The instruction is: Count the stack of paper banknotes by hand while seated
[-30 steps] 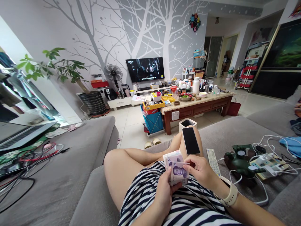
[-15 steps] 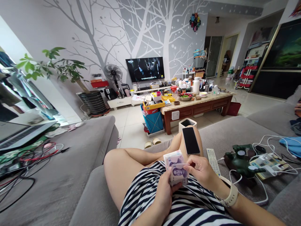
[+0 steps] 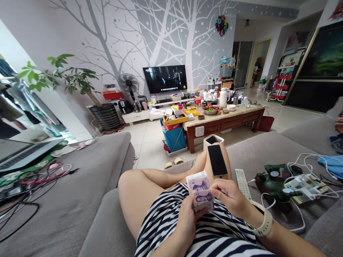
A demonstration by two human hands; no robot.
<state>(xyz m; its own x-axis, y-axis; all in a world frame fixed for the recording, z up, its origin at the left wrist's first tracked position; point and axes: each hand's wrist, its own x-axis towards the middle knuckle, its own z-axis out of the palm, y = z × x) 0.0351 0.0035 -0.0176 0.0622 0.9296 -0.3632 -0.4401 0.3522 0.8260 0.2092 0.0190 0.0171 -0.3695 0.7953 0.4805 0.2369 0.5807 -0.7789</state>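
Note:
A stack of purple banknotes marked with a 5 stands tilted above my lap. My left hand is closed around its lower part, thumb on the front face. With thumb and fingers pinched, my right hand grips the right edge of the front banknote, which sits lower than the notes behind it. A pale watch strap circles my right wrist. Just beyond the notes, a smartphone with a dark screen rests on my leg.
A white remote control lies on the grey sofa to the right, beside a dark green figurine and a power strip with white cables. Tangled cables and a laptop are on the left. A cluttered coffee table stands ahead.
The front banknote has shifted slightly downward and lies flatter against the stack, showing more of the note behind. My right hand has moved a little; my left hand keeps its hold.

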